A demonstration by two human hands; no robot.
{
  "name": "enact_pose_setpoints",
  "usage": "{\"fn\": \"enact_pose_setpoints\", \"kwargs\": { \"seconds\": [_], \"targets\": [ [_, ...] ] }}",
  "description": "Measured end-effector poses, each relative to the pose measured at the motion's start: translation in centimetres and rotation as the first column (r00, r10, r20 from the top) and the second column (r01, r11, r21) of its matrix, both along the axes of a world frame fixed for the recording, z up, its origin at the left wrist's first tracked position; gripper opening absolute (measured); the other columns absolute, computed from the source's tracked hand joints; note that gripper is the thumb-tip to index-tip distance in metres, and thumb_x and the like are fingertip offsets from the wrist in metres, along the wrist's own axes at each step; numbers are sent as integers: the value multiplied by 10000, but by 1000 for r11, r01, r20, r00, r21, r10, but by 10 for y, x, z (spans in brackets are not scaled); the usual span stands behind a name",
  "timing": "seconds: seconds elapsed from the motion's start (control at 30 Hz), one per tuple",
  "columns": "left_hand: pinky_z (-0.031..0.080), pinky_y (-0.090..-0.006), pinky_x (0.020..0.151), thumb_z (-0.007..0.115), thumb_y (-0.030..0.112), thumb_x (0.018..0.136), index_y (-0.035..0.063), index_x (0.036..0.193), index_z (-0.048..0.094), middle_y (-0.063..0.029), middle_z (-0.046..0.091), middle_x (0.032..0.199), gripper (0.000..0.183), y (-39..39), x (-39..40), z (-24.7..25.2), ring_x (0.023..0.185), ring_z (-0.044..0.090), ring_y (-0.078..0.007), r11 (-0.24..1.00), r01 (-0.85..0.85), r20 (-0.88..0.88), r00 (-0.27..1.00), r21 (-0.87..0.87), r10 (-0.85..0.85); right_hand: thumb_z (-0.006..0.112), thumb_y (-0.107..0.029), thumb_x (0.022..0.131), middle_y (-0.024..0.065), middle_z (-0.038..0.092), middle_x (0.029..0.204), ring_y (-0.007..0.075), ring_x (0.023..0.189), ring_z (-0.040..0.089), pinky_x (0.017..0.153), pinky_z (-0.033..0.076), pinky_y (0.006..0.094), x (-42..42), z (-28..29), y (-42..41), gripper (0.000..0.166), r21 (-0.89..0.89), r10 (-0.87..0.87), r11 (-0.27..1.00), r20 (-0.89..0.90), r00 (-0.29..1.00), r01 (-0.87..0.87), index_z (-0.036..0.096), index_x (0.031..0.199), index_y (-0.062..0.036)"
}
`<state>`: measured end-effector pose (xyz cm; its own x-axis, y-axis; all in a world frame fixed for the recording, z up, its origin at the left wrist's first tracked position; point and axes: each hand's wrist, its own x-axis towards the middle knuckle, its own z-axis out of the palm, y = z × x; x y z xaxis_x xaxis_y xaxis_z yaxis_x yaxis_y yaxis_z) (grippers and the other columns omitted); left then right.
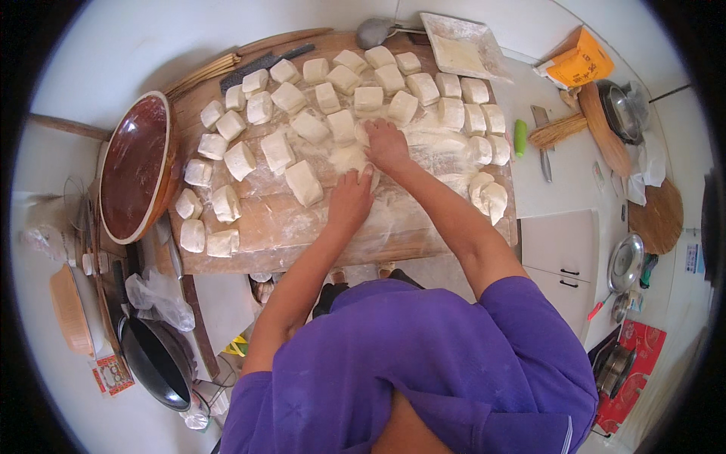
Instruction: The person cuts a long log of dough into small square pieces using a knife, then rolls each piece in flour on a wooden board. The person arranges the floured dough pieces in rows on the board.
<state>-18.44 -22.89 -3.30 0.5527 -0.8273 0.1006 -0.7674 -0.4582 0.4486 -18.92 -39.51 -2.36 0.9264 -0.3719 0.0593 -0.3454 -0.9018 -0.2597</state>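
Observation:
My right hand [388, 146] rests with its fingers curled over a piece of dough [361, 134], which is partly hidden under them. Just below and to the left, my left hand [350, 197] has its fingertips on another dough piece [374, 177], mostly covered by the hand. Loose white flour [347, 158] lies between the hands. Rows of cut dough blocks [304, 183] spread over the floured wooden board [272, 238], to the left of and beyond my hands. Several more dough pieces [494, 200] stand along the board's right side.
A large brown glazed basin [169, 164] leans at the left. Behind the dough lie a dark-bladed knife [249, 71], a metal ladle [372, 33] and a square tray of flour [493, 51]. On the right counter are a cleaver [540, 115], a straw brush [558, 129] and a green object [520, 138].

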Motion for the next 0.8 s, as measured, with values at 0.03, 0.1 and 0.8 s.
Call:
{"fn": "enact_pose_setpoints", "kwargs": {
  "seconds": [0.03,0.1,0.8],
  "targets": [
    [471,-463,836,713,133,721,96,1318,459,-185,542,1135,650,1,-4,-6,1008,540,-373,1000,1,2,1000,-1,-1,713,-185,737,155,557,1104,343,1034,555,841,483,446,-8,0,-2,482,8,27,1000,-24,999,-26,549,1180,-88],
    [490,-458,784,696,150,743,104,1297,464,-151,536,1098,603,14,-10,-16,998,540,-347,997,77,66,995,-10,-76,670,-148,756,147,563,1093,338,1022,562,828,486,454,-33,-2,-5,426,17,86,996,-48,995,-86,561,1164,-92],
    [451,-422,911,681,133,716,16,1319,399,-232,577,1118,677,5,7,-33,1052,570,-377,892,-313,-399,901,-327,170,689,-138,703,199,565,1207,346,1077,582,930,465,391,-157,-20,-43,703,465,-401,854,306,863,233,400,1340,-69]
  ]
}}
